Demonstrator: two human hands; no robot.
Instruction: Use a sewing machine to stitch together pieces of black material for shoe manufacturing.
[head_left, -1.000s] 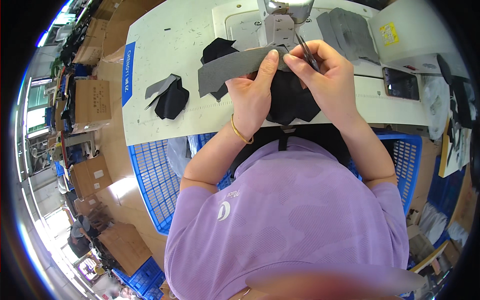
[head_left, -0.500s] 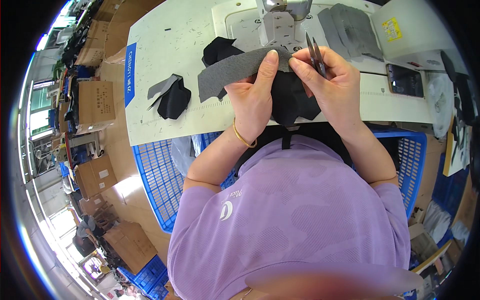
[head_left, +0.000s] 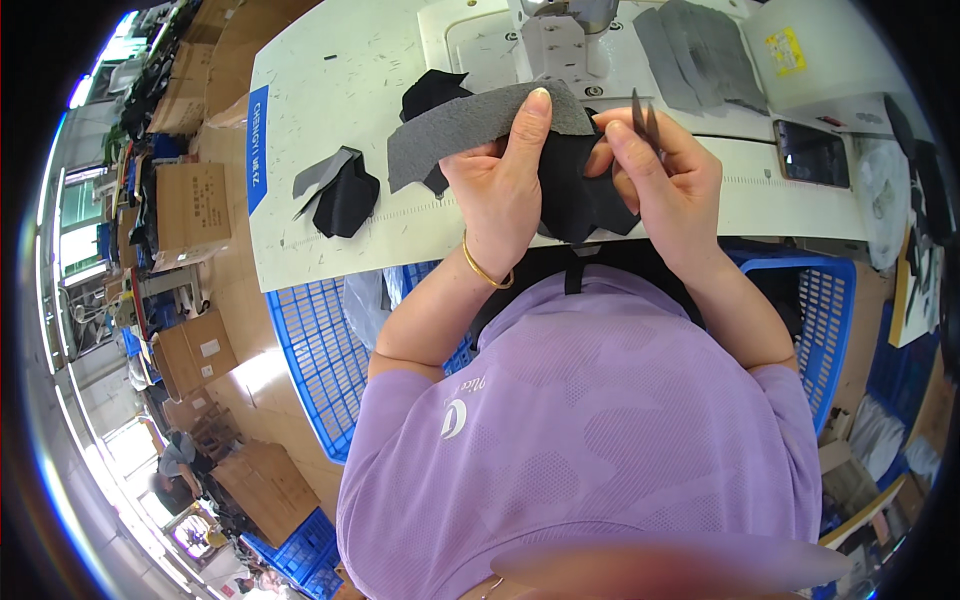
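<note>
My left hand (head_left: 495, 200) is closed on a curved grey fabric strip (head_left: 455, 125), thumb on top. The strip slants up to the right over the table, and its right end hangs free. In my right hand (head_left: 672, 190) is a pair of dark thread snips (head_left: 643, 120), the pointed blades rising past the fingers. My right fingers are curled beside the strip's end, over a black fabric piece (head_left: 575, 195) at the table's front edge. Whether they touch that black piece I cannot tell. Another black piece (head_left: 432, 93) lies partly hidden behind the strip.
A folded black and grey piece (head_left: 345, 200) lies on the left of the white table (head_left: 310, 110). The sewing machine (head_left: 562, 45) stands ahead, with stacked grey pieces (head_left: 695, 55) and a phone (head_left: 811, 156) to its right. Blue baskets (head_left: 318, 365) flank my lap.
My right fingers have let go of the strip's right end and moved slightly right and down. The snips now point more upright. My left hand has shifted a little left with the strip.
</note>
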